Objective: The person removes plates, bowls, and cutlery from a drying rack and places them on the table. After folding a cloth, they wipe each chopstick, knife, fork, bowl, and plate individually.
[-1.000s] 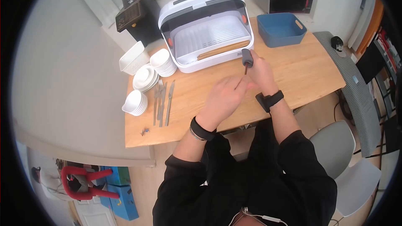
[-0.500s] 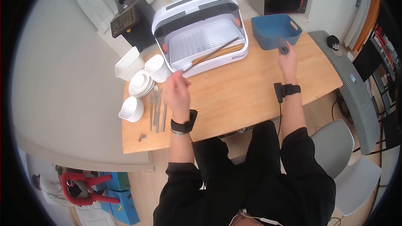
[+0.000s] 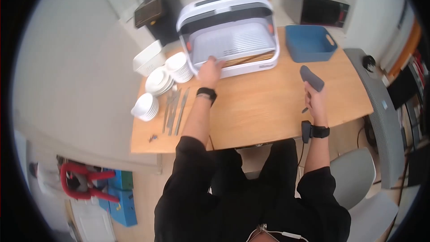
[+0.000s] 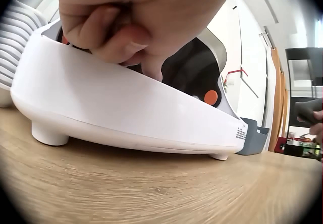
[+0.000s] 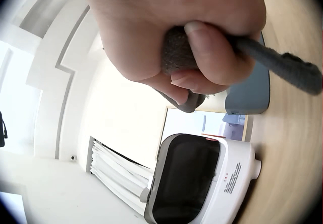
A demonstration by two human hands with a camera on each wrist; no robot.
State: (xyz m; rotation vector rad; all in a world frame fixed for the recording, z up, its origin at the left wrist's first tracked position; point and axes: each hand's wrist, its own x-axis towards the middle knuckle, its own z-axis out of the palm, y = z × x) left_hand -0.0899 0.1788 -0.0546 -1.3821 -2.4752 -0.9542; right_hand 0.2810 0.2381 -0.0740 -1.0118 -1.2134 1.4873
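Observation:
A white cabinet (image 3: pixel 251 68) with a dark raised cover stands on the table; light brown chopsticks (image 3: pixel 255 58) and a darker one lie along its front. My left hand (image 3: pixel 209 72) reaches over the front-left rim beside their left ends. In the left wrist view the fingers of that hand (image 4: pixel 136 22) are curled above the white rim (image 4: pixel 121 98); whether they hold a chopstick is hidden. To the right, above the table, my right hand (image 3: pixel 317 101) grips a grey cloth (image 3: pixel 312 78), whose strip (image 5: pixel 287 70) sticks out of the fist in the right wrist view.
At the left stand a white basket (image 3: pixel 149 58), stacked bowls (image 3: pixel 178 67), plates (image 3: pixel 157 80) and cups (image 3: pixel 146 106), with knives and forks (image 3: pixel 181 112) beside them. A blue bin (image 3: pixel 309 51) stands at the back right, before a microwave (image 3: pixel 320 9).
The hands were together at the grey cloth, then parted. My left hand carried a dark chopstick to the cabinet, where it lies among the others. My right hand moved right with the cloth.

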